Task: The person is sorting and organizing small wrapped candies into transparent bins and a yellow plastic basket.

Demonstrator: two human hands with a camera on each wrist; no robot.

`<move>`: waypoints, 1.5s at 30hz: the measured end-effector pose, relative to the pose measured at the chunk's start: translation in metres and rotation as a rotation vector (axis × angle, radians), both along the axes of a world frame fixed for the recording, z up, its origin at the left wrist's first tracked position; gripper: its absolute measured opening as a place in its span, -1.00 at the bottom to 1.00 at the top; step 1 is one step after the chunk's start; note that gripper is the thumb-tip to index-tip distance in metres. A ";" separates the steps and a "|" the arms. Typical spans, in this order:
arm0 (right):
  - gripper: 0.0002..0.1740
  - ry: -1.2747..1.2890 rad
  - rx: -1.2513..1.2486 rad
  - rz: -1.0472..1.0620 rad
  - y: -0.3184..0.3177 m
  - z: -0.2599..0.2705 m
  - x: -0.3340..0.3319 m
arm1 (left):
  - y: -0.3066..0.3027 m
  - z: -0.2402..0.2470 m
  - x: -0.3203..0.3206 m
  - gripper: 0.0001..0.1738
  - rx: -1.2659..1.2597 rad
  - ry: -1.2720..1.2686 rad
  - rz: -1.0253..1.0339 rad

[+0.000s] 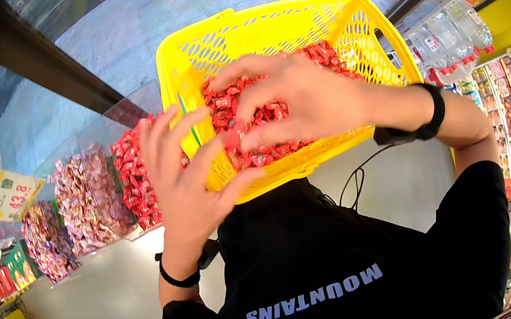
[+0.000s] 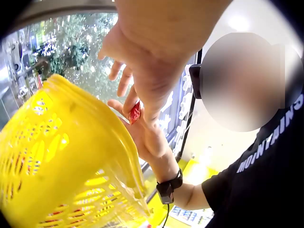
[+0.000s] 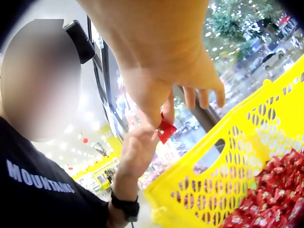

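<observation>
Head | basket (image 1: 233, 35) tipped, mouth at camera, long axis crosswise | left hand (image 1: 179, 173) splayed, right hand (image 1: 303, 100) gripping candies (image 1: 261, 115)

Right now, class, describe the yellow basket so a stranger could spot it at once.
Start at the row of clear sweet bins. Beside them the left hand and right hand meet at the yellow basket. Alone here it is yellow lattice plastic, holding red sweets.
</observation>
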State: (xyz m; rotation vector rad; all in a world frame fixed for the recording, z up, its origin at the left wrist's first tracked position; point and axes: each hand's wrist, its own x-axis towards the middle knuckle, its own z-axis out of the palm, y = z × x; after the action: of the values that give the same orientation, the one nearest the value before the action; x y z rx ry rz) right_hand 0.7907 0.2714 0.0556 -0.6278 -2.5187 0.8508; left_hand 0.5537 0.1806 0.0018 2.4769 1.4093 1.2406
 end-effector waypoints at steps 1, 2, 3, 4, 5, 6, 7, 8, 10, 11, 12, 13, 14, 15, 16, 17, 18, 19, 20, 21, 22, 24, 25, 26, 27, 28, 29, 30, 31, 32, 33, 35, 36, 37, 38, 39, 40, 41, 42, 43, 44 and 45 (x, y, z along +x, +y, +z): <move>-0.72 0.035 0.007 -0.004 -0.008 -0.004 0.002 | 0.002 -0.002 0.004 -0.50 0.015 -0.002 -0.016; -0.73 0.097 0.003 -0.024 -0.015 -0.009 0.005 | 0.004 -0.006 0.009 -0.53 0.030 -0.004 -0.033; -0.71 0.158 -0.005 -0.047 -0.022 -0.014 0.007 | 0.005 -0.010 0.012 -0.57 0.039 -0.006 -0.052; -0.72 0.162 -0.009 -0.078 -0.028 -0.017 0.011 | 0.005 -0.012 0.015 -0.64 0.016 -0.051 -0.065; -0.74 0.166 -0.014 -0.109 -0.035 -0.020 0.015 | 0.005 -0.012 0.018 -0.65 -0.006 -0.036 -0.078; -0.74 0.169 -0.017 -0.138 -0.040 -0.023 0.020 | 0.004 -0.012 0.020 -0.66 -0.027 -0.023 -0.089; -0.75 0.156 0.056 -0.156 -0.045 -0.027 0.024 | 0.002 -0.013 0.023 -0.67 -0.047 -0.008 -0.100; -0.76 0.141 0.130 -0.174 -0.050 -0.033 0.027 | 0.001 -0.015 0.026 -0.70 -0.038 0.004 -0.097; -0.77 0.109 0.223 -0.197 -0.060 -0.036 0.030 | -0.002 -0.023 0.024 -0.70 -0.038 0.029 -0.115; -0.77 0.107 0.257 -0.199 -0.063 -0.037 0.031 | -0.003 -0.025 0.024 -0.70 -0.038 0.041 -0.124; -0.77 0.109 0.287 -0.197 -0.066 -0.040 0.031 | -0.005 -0.022 0.025 -0.72 -0.040 0.043 -0.094; -0.77 0.111 0.318 -0.196 -0.068 -0.043 0.030 | -0.007 -0.022 0.024 -0.72 -0.043 0.051 -0.089; -0.73 0.121 0.337 -0.181 -0.069 -0.049 0.031 | -0.008 -0.023 0.022 -0.73 -0.045 0.058 -0.085; -0.73 0.123 0.386 -0.187 -0.069 -0.054 0.029 | -0.009 -0.025 0.021 -0.73 -0.047 0.066 -0.081; -0.73 0.126 0.431 -0.190 -0.070 -0.058 0.026 | -0.011 -0.027 0.020 -0.73 -0.053 0.049 -0.069; -0.73 0.129 0.476 -0.192 -0.072 -0.060 0.024 | -0.013 -0.026 0.018 -0.76 -0.036 0.048 -0.066; -0.73 0.126 0.498 -0.198 -0.074 -0.060 0.021 | -0.015 -0.026 0.015 -0.79 -0.020 0.047 -0.063; -0.74 0.102 0.496 -0.205 -0.075 -0.058 0.022 | -0.016 -0.026 0.010 -0.80 -0.004 0.046 -0.060; -0.74 0.079 0.495 -0.211 -0.077 -0.054 0.022 | -0.017 -0.027 0.002 -0.82 0.014 0.051 -0.018; -0.74 0.056 0.493 -0.217 -0.077 -0.052 0.023 | -0.016 -0.030 -0.011 -0.84 0.032 0.057 0.025; -0.75 0.044 0.498 -0.242 -0.077 -0.051 0.028 | -0.016 -0.033 -0.023 -0.85 0.048 0.060 0.072; -0.75 0.017 0.508 -0.288 -0.074 -0.051 0.046 | -0.018 -0.046 -0.047 -0.84 0.050 0.036 0.220; -0.76 0.001 0.535 -0.345 -0.072 -0.050 0.057 | -0.019 -0.054 -0.058 -0.84 0.050 0.023 0.296; -0.76 -0.016 0.563 -0.402 -0.069 -0.049 0.069 | -0.020 -0.064 -0.068 -0.81 0.007 0.028 0.346; -0.76 -0.033 0.590 -0.459 -0.065 -0.048 0.082 | -0.018 -0.075 -0.074 -0.81 -0.031 0.062 0.362; -0.77 -0.043 0.607 -0.524 -0.062 -0.046 0.094 | -0.018 -0.086 -0.079 -0.81 -0.074 0.098 0.379; -0.78 -0.053 0.625 -0.590 -0.059 -0.043 0.106 | -0.019 -0.099 -0.085 -0.81 -0.117 0.134 0.396; -0.80 -0.092 0.635 -0.640 -0.057 -0.041 0.119 | -0.020 -0.115 -0.092 -0.81 -0.183 0.214 0.391; -0.82 -0.132 0.645 -0.690 -0.055 -0.040 0.132 | -0.023 -0.129 -0.094 -0.80 -0.241 0.247 0.410; -0.83 -0.135 0.653 -0.726 -0.051 -0.040 0.142 | -0.024 -0.140 -0.093 -0.79 -0.296 0.280 0.425; -0.83 -0.138 0.661 -0.762 -0.048 -0.041 0.151 | -0.026 -0.145 -0.094 -0.77 -0.351 0.313 0.440; -0.83 -0.133 0.628 -0.810 -0.046 -0.042 0.163 | -0.025 -0.135 -0.089 -0.74 -0.337 0.333 0.461; -0.83 -0.123 0.589 -0.824 -0.045 -0.043 0.166 | -0.021 -0.127 -0.089 -0.75 -0.312 0.317 0.470; -0.82 -0.113 0.549 -0.837 -0.043 -0.043 0.170 | -0.018 -0.114 -0.086 -0.75 -0.286 0.301 0.479; -0.81 -0.118 0.563 -0.836 -0.041 -0.042 0.175 | -0.016 -0.095 -0.082 -0.73 -0.284 0.268 0.472; -0.81 -0.122 0.577 -0.835 -0.038 -0.041 0.180 | -0.013 -0.070 -0.074 -0.72 -0.254 0.237 0.450; -0.81 -0.127 0.591 -0.834 -0.036 -0.040 0.184 | -0.009 -0.043 -0.065 -0.70 -0.223 0.207 0.428; -0.81 -0.122 0.587 -0.837 -0.034 -0.041 0.187 | -0.006 -0.015 -0.054 -0.69 -0.192 0.178 0.405; -0.81 -0.116 0.584 -0.839 -0.032 -0.044 0.191 | -0.004 0.010 -0.044 -0.68 -0.142 0.206 0.371; -0.82 -0.110 0.580 -0.842 -0.031 -0.046 0.194 | -0.002 0.035 -0.033 -0.67 -0.092 0.234 0.336; -0.81 -0.076 0.517 -0.831 -0.032 -0.048 0.194 | 0.001 0.057 -0.020 -0.67 -0.042 0.262 0.301; -0.81 -0.065 0.520 -0.832 -0.033 -0.048 0.193 | 0.008 0.078 -0.005 -0.65 -0.033 0.267 0.236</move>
State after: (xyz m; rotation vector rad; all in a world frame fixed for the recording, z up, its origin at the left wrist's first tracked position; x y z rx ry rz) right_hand 0.9837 0.2386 0.0079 -1.3539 -2.0628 -0.1175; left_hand 0.5492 0.1884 0.0800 2.5910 1.8130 0.9308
